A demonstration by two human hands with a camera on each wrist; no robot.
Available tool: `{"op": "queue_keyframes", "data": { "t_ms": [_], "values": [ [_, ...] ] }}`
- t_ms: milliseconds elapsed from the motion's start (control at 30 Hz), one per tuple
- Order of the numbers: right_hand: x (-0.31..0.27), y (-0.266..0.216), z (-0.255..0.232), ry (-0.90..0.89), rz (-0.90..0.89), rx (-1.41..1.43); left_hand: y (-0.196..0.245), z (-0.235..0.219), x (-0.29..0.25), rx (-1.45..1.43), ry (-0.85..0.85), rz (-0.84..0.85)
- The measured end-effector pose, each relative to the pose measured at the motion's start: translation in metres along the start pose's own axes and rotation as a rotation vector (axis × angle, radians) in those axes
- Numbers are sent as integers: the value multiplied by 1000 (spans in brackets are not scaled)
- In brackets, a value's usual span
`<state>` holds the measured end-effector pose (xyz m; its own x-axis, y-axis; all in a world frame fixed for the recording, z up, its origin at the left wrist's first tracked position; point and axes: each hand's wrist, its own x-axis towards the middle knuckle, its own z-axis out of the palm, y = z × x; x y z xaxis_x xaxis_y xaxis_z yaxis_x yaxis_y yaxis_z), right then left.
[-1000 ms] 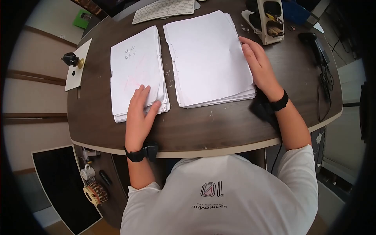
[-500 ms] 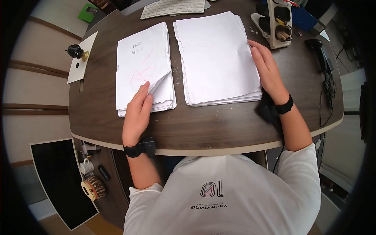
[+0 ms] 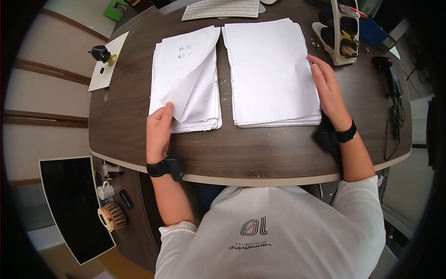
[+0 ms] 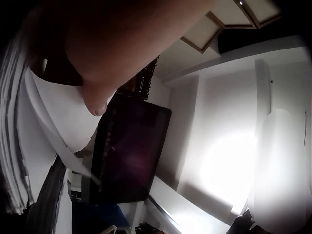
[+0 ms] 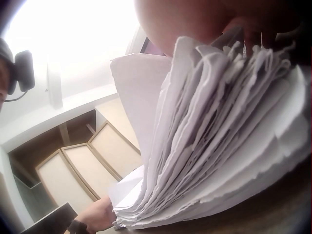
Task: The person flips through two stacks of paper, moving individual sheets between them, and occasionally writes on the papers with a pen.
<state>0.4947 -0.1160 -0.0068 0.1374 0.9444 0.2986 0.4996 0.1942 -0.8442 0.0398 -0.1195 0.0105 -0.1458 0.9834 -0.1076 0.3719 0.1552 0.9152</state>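
Two stacks of white paper lie side by side on the desk. My left hand (image 3: 159,132) pinches the near edge of the top sheet (image 3: 186,60) on the left stack (image 3: 200,125). That sheet has handwriting near its far end, and its right part is lifted and curled over to the left. The thumb (image 4: 99,108) and the curved sheet (image 4: 68,109) show in the left wrist view. My right hand (image 3: 331,95) rests with extended fingers along the right edge of the right stack (image 3: 272,69). In the right wrist view, that stack's paper edges (image 5: 195,141) look uneven and rumpled.
A white keyboard (image 3: 220,9) lies at the back of the desk. To the right stand a pen holder (image 3: 346,39) and a black handheld scanner (image 3: 388,74) with its cable. A white board with a black-and-gold object (image 3: 100,54) is at left. Paper scraps lie between the stacks.
My left hand has pulled the top sheet's near right corner up and leftward, from lying nearly flat to curled over. The right hand stays at its stack's edge. The head view has shifted slightly.
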Motion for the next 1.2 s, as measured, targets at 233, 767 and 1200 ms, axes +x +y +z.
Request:
{"op": "queue_keyframes", "data": {
  "t_ms": [233, 767, 1200],
  "values": [
    [0, -9, -3, 20, 16, -5, 10, 12, -6, -85, 337, 30],
    [2, -12, -8, 9, 25, -14, 115, 232, -59, 498, -260, 1083],
    [0, -15, -6, 50, 2, 30, 112, 224, -56, 452, -400, 1036]
  ]
}}
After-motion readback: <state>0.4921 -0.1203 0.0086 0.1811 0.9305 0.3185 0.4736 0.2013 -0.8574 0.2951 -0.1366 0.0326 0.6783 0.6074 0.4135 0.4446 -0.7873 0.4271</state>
